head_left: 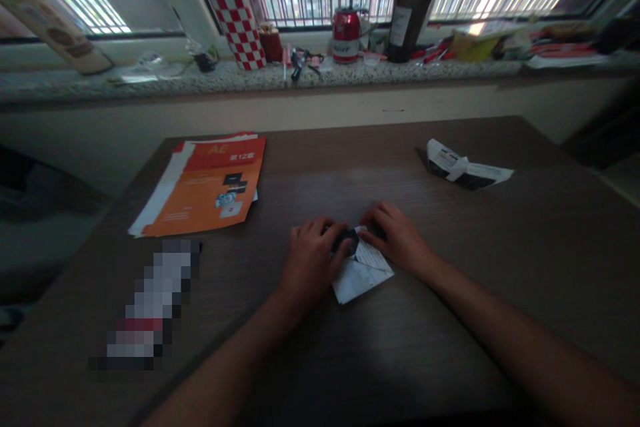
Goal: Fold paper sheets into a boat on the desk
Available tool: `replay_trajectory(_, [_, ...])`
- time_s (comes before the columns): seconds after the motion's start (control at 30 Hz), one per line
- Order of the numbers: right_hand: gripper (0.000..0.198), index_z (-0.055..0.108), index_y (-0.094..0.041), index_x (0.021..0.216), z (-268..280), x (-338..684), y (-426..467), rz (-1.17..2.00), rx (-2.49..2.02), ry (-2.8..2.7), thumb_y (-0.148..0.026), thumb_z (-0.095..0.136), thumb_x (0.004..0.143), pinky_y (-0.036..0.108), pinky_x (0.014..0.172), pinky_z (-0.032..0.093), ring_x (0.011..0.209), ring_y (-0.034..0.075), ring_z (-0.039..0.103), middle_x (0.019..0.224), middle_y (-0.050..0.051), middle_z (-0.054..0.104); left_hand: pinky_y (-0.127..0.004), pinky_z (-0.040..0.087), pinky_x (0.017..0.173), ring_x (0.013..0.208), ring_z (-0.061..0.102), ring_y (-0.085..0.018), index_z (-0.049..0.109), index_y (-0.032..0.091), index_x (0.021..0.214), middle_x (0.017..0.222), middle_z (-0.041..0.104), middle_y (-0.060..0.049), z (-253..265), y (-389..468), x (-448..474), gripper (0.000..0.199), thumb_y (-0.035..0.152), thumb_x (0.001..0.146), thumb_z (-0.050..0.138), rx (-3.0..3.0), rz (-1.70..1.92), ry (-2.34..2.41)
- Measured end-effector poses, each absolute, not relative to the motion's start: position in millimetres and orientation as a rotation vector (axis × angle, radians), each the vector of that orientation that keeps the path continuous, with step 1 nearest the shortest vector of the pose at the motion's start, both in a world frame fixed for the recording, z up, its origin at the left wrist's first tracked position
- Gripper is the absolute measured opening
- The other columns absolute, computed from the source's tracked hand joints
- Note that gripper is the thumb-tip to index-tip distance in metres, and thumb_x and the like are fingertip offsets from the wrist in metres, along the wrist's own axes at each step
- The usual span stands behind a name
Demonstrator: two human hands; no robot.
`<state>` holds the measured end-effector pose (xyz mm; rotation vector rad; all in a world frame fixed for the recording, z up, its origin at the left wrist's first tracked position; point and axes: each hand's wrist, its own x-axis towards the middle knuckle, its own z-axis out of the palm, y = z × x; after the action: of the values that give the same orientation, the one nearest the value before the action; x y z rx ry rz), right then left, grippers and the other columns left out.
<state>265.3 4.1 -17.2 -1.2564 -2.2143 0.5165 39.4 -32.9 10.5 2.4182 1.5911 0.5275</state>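
A folded piece of printed paper lies on the table in front of me, white with lines of print and a dark patch near its far corner. My left hand rests over its left side, fingers bent and thumb pressed onto the sheet. At the far right edge, my right hand has its curled fingers and thumb on the paper. Parts of the far corner are hidden under the fingers. Further back on the right stands a folded paper shape with two wings and a white band round its middle.
Orange booklets are stacked at the back left of the brown table. A pixelated, blurred-out object lies nearer on the left. Along the windowsill stand a red can, a dark cup, a checkered bottle and clutter.
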Motion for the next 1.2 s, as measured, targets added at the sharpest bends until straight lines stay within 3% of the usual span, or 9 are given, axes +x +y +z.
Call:
replay_trajectory(0.3, [0.011, 0.066, -0.026, 0.1, -4.2, 258.5, -5.8, 0.815, -1.203, -2.029, -0.036, 0.07, 0.097, 0.035, 0.076, 0.051, 0.083, 0.02, 0.064, 0.092, 0.002, 0.069, -0.037, 0.051, 0.085, 0.096, 0.067, -0.023, 0.073, 0.023, 0.101, 0.1, 0.072, -0.005, 12.6, -26.9, 37.3, 0.012, 0.023, 0.102, 0.061, 2.113, 0.767, 1.327])
replay_trajectory(0.53, [0.041, 0.059, -0.027, 0.132, -1.6, 263.7, -7.5, 1.166, -1.142, -1.736, -0.042, 0.071, 0.096, 0.041, 0.089, 0.057, 0.102, 0.024, 0.071, 0.114, 0.007, 0.073, -0.029, 0.05, 0.069, 0.077, 0.066, -0.018, 0.069, 0.02, 0.095, 0.087, 0.071, -0.002, 20.2, -24.0, 26.5, 0.015, 0.032, 0.101, 0.061, 1.742, 0.996, 1.407])
replay_trajectory(0.73, [0.026, 0.066, -0.025, 0.107, 1.2, 264.9, -6.3, 1.246, -1.233, -1.642, -0.044, 0.074, 0.09, 0.038, 0.076, 0.059, 0.088, 0.024, 0.073, 0.101, 0.005, 0.076, -0.027, 0.052, 0.071, 0.079, 0.068, -0.018, 0.064, 0.02, 0.092, 0.085, 0.069, -0.001, 17.2, -25.1, 22.8, 0.02, 0.038, 0.1, 0.062, 1.522, 1.114, 1.376])
replay_trajectory(0.87, [0.023, 0.063, -0.025, 0.102, 3.5, 264.0, -6.6, 1.268, -1.229, -1.551, -0.044, 0.071, 0.092, 0.036, 0.069, 0.057, 0.081, 0.022, 0.072, 0.093, 0.004, 0.076, -0.027, 0.052, 0.07, 0.076, 0.066, -0.017, 0.063, 0.02, 0.088, 0.082, 0.067, 0.0, 13.1, -26.6, 24.3, 0.021, 0.037, 0.099, 0.063, 1.549, 1.058, 1.368])
replay_trajectory(0.97, [0.023, 0.064, -0.025, 0.101, 4.1, 264.1, -7.2, 1.27, -1.229, -1.525, -0.044, 0.072, 0.09, 0.034, 0.065, 0.055, 0.076, 0.021, 0.069, 0.086, 0.003, 0.073, -0.031, 0.058, 0.077, 0.087, 0.072, -0.019, 0.065, 0.02, 0.105, 0.096, 0.073, -0.003, 11.5, -26.7, 24.3, 0.015, 0.033, 0.098, 0.065, 1.544, 1.075, 1.304])
replay_trajectory(1.07, [0.022, 0.066, -0.025, 0.099, 4.0, 264.0, -8.2, 1.252, -1.242, -1.549, -0.043, 0.073, 0.09, 0.031, 0.06, 0.051, 0.07, 0.02, 0.065, 0.08, 0.001, 0.07, -0.033, 0.061, 0.085, 0.098, 0.075, -0.021, 0.058, 0.025, 0.138, 0.119, 0.073, -0.007, 13.1, -28.1, 24.5, 0.041, 0.033, 0.099, 0.067, 1.54, 1.103, 1.232])
replay_trajectory(1.13, [0.022, 0.067, -0.024, 0.098, 4.2, 263.6, -9.2, 1.231, -1.263, -1.586, -0.044, 0.073, 0.09, 0.029, 0.056, 0.047, 0.065, 0.018, 0.061, 0.075, 0.0, 0.066, -0.033, 0.062, 0.086, 0.099, 0.075, -0.021, 0.063, 0.027, 0.137, 0.12, 0.074, -0.006, 15.4, -29.4, 25.0, 0.038, 0.036, 0.1, 0.067, 1.59, 1.088, 1.22])
replay_trajectory(1.2, [0.022, 0.068, -0.024, 0.098, 4.8, 263.3, -10.2, 1.213, -1.281, -1.621, -0.044, 0.073, 0.09, 0.029, 0.054, 0.045, 0.062, 0.017, 0.059, 0.073, -0.001, 0.065, -0.032, 0.062, 0.085, 0.095, 0.075, -0.02, 0.073, 0.026, 0.122, 0.113, 0.076, -0.005, 17.8, -30.1, 25.7, 0.024, 0.036, 0.101, 0.066, 1.627, 1.076, 1.238])
